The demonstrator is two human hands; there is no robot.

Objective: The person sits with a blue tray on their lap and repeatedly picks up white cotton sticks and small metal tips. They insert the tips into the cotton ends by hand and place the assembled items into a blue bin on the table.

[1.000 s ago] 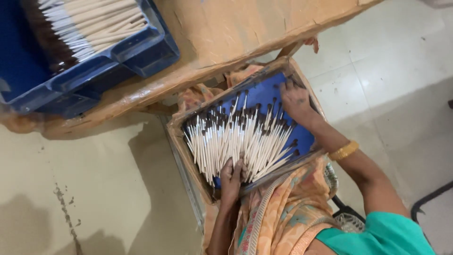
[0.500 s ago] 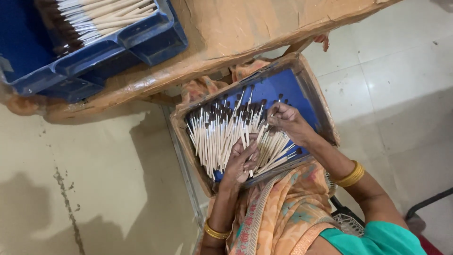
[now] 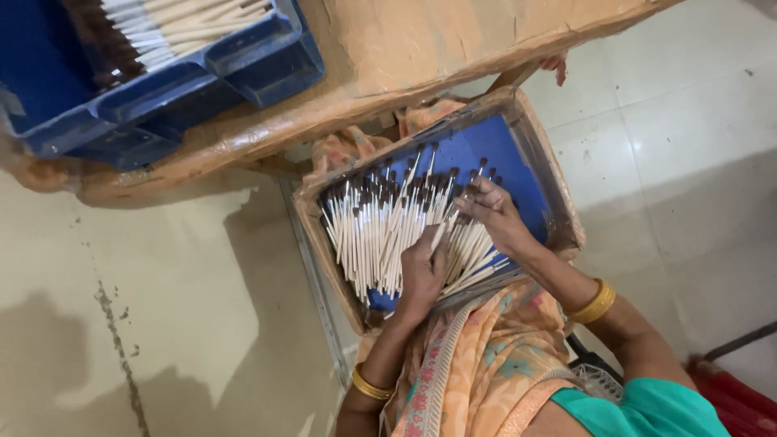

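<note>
A shallow tray [image 3: 541, 159] with a brown rim and a blue floor rests on my lap. It holds a heap of pale thin sticks with dark tips [image 3: 372, 235], lying roughly side by side. My left hand [image 3: 421, 273] lies on the near part of the heap, fingers curled around a few sticks. My right hand [image 3: 495, 215] is on the right side of the heap, its fingers pinching sticks near their dark tips. Both wrists wear gold bangles.
A brown wooden table [image 3: 421, 57] runs across the top, just beyond the tray. On it stands a blue plastic crate [image 3: 202, 81] with more of the same sticks [image 3: 186, 24]. Pale tiled floor lies on both sides. A red object [image 3: 732, 392] sits at the lower right.
My right hand has moved from the tray's far right corner inward onto the sticks. My left hand has moved up from the near rim into the heap. The sticks are pushed closer together.
</note>
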